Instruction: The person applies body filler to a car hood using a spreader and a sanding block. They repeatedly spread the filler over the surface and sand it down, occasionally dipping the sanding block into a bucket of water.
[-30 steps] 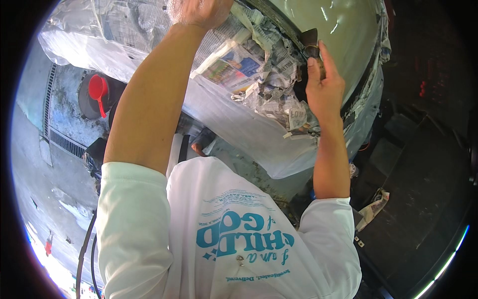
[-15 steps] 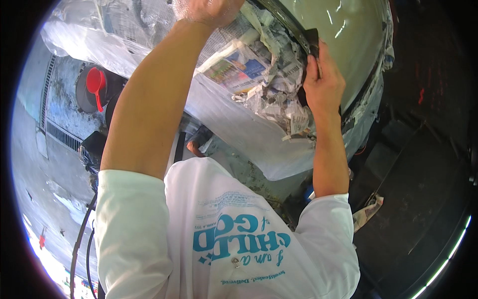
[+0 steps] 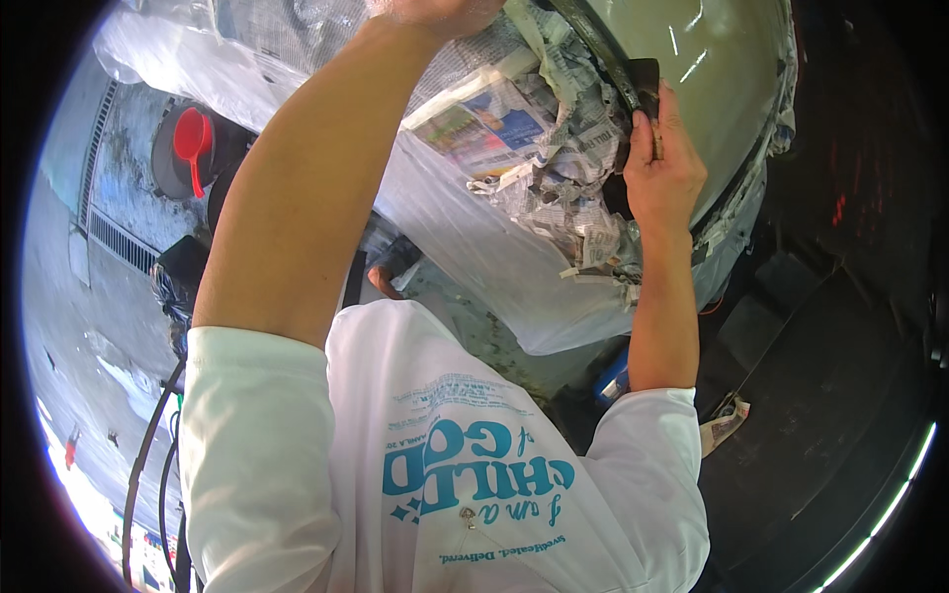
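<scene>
My right hand (image 3: 668,183) pinches a dark flat piece (image 3: 645,79) between thumb and fingers; its exact kind does not show. The piece rests at the dark edge strip (image 3: 599,42) beside a glossy cream car panel (image 3: 727,89). At the top edge of the picture is my left hand (image 3: 440,10), with whitish wet-looking traces on it. Its fingers are cut off by the frame, so their pose and anything in them are hidden. Crumpled newspaper masking (image 3: 568,148) lies between my arms, next to the right hand.
Clear plastic sheeting (image 3: 474,252) drapes the near side of the car. To the left, a red dipper (image 3: 193,138) sits over a dark round container, near a floor drain grate (image 3: 124,242). Dark cables (image 3: 148,465) run at lower left. A paper scrap (image 3: 725,427) lies at right.
The car and both hands appear slightly farther right and higher in the picture. My left hand has slipped further past the top edge. The right hand keeps its grip on the dark piece.
</scene>
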### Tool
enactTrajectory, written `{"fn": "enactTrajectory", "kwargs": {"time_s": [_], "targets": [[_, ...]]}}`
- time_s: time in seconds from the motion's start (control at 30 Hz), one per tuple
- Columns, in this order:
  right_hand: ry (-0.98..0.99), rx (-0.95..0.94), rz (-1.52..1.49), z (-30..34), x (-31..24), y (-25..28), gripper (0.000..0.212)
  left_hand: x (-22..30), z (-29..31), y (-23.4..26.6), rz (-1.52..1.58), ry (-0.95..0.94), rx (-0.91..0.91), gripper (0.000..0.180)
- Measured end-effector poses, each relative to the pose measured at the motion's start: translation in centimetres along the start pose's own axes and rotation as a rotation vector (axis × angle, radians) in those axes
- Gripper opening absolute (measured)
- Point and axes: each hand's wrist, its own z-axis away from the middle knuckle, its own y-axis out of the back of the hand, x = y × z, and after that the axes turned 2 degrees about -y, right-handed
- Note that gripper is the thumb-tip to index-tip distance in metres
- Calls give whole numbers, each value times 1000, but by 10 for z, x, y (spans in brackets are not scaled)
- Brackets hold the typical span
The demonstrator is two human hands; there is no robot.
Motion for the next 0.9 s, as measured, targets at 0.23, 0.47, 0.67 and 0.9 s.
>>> {"fn": "enactTrajectory", "kwargs": {"time_s": [0.23, 0.47, 0.67, 0.9], "targets": [[37, -51, 53, -12, -9, -1, 53, 4, -2, 14, -17, -31, 22, 29], [97, -17, 39, -54, -39, -25, 50, 1, -1, 8, 122, 27, -30, 28], [20, -21, 61, -12, -23, -6, 48, 4, -1, 14, -48, -56, 9, 31], [-9, -16, 101, -22, -32, -14, 50, 2, -2, 9, 147, 58, -31, 28]]}}
